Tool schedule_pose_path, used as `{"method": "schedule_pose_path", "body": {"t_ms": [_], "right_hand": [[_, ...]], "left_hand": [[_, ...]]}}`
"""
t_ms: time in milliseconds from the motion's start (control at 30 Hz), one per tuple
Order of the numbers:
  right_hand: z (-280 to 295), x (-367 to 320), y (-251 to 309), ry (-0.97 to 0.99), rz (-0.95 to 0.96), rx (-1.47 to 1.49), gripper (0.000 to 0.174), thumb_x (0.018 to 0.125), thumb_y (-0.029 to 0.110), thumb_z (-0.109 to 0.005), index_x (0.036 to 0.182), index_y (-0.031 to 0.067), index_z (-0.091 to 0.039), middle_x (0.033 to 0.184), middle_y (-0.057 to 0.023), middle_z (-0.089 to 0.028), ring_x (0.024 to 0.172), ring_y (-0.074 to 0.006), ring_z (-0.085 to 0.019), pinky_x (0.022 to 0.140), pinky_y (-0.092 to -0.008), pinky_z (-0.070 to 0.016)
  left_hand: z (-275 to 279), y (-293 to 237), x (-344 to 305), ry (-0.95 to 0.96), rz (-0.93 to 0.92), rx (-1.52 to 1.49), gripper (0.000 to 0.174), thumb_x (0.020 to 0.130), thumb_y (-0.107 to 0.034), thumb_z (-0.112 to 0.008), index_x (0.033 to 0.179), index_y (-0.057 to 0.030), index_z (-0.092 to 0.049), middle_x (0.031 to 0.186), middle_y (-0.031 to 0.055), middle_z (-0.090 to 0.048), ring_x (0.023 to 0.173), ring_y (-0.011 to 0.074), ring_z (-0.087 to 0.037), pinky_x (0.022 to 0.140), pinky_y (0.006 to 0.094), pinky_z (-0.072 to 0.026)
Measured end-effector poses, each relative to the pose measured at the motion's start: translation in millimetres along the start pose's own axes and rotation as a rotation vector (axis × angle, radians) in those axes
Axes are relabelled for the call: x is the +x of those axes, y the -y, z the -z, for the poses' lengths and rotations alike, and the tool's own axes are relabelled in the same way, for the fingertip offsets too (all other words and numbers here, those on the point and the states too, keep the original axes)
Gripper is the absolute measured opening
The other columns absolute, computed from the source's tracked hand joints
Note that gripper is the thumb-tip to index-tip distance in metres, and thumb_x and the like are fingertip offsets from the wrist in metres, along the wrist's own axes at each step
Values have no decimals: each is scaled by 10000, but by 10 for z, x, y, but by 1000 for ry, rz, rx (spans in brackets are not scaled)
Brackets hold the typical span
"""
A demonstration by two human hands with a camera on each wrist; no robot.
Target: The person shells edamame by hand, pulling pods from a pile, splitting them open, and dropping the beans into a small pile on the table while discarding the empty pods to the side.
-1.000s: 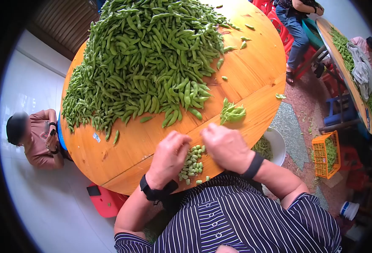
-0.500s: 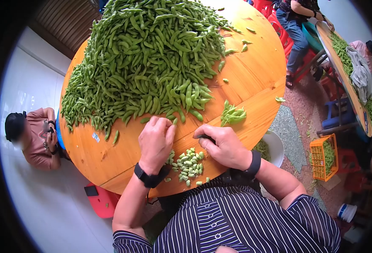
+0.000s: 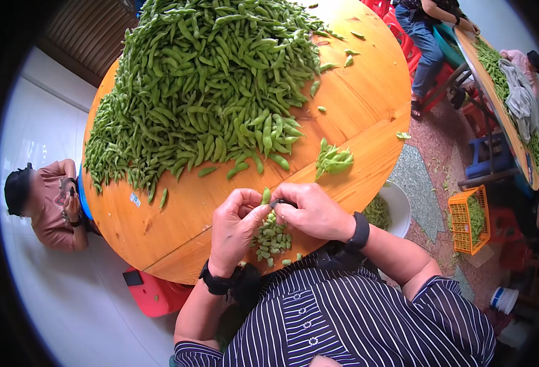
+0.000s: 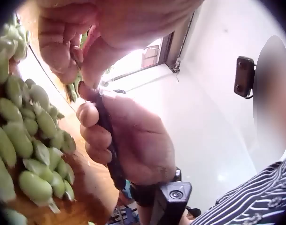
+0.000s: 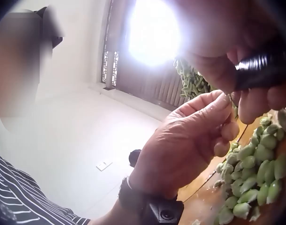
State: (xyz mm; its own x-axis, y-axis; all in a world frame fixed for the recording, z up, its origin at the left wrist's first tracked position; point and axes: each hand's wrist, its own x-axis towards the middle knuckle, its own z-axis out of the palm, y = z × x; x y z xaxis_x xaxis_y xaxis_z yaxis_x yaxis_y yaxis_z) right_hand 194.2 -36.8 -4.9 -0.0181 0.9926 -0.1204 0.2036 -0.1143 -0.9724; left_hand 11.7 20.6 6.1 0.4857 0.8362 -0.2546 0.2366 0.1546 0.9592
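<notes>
Left hand (image 3: 233, 225) pinches a soybean pod (image 3: 266, 195), likely light, pliable, best held by one end; right hand (image 3: 319, 211) grips a black tool (image 4: 110, 140).

Left hand (image 3: 235, 224) and right hand (image 3: 315, 211) sit close together, fingers (image 4: 97, 136) curled.

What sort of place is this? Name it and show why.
Likely an indoor communal workroom, perhaps an eatery: green pods heaped on a round wooden table, a second table bearing more pods, and an orange crate of greenery.
</notes>
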Motion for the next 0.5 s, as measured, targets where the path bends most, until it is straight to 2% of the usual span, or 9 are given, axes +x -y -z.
{"method": "schedule_pose_path", "body": {"t_ms": [133, 500], "right_hand": [[6, -4, 23, -14, 1, -16, 243, 844, 144, -566, 968, -40, -664, 813, -222, -677, 780, -330, -688, 723, -406, -532], [-11, -21, 22, -25, 17, 1, 237, 839, 120, -546, 968, -43, -658, 819, -222, -677, 770, -338, -684, 719, -412, -532]], "left_hand": [[-38, -27, -66, 18, 83, -192, 176, 916, -48, -669, 1075, -10, -604, 868, -10, -647, 724, 42, -603, 609, 190, -501], [-80, 9, -130, -10, 29, -165, 128, 921, -35, -659, 1029, -21, -592, 883, -1, -652, 691, 53, -613, 587, 195, -503]]}}
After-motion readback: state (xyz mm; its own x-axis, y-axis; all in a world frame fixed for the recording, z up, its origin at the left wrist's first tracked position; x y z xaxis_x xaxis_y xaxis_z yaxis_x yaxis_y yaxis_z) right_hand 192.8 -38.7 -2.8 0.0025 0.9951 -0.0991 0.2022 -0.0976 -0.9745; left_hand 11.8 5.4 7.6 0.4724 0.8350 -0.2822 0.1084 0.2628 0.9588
